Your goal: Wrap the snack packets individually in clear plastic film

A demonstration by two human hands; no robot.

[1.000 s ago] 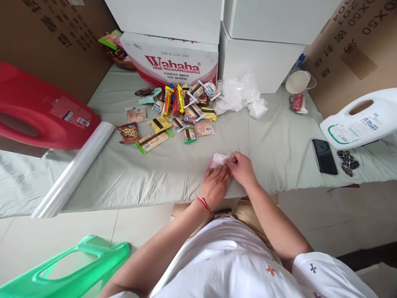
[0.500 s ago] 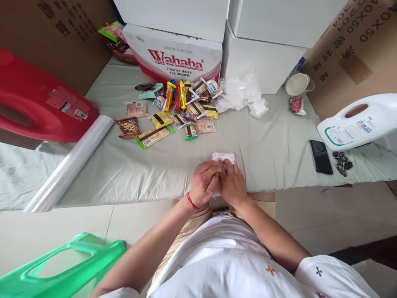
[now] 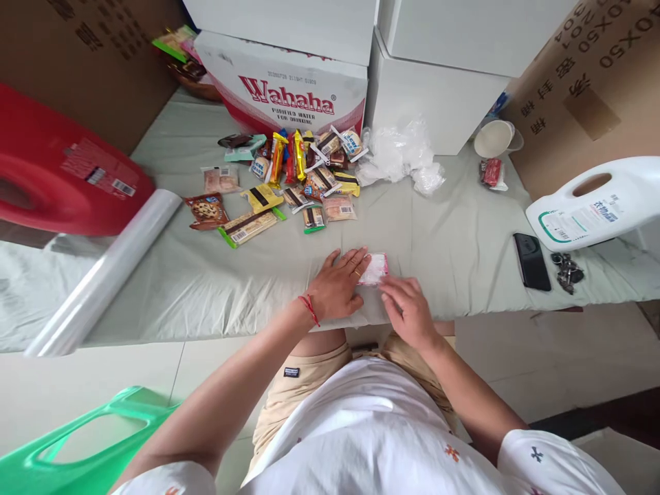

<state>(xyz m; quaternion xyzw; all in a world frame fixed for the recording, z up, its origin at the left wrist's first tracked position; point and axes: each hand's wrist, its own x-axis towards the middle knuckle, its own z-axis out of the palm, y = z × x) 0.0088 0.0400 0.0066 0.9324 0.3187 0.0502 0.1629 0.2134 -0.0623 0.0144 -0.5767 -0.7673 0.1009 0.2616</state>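
A small flat packet (image 3: pixel 375 268), white with a pink edge, lies on the cloth-covered table close to its front edge. My left hand (image 3: pixel 337 283) rests flat with fingers spread, its fingertips over the packet's left side, partly covering it. At the packet's lower right corner is my right hand (image 3: pixel 410 309), with fingers stretched and slightly curled; its fingertips are a little blurred. Whether they touch the packet I cannot tell. Beyond the hands lies a pile of wrapped snacks (image 3: pixel 314 189), with a green-ended wafer bar (image 3: pixel 250 227) at its near left.
At left are a red jug (image 3: pixel 72 172) and a plastic film roll (image 3: pixel 106 271). Behind stand a Wahaba-style water carton (image 3: pixel 293 96) and crumpled clear plastic (image 3: pixel 402 158). On the right are a white detergent bottle (image 3: pixel 592 203), a phone (image 3: pixel 532 261) and keys (image 3: pixel 567 273).
My hands were together over the packet's near edge. They have moved apart: the left has flattened out to the left, the right has shifted right, and more of the packet shows.
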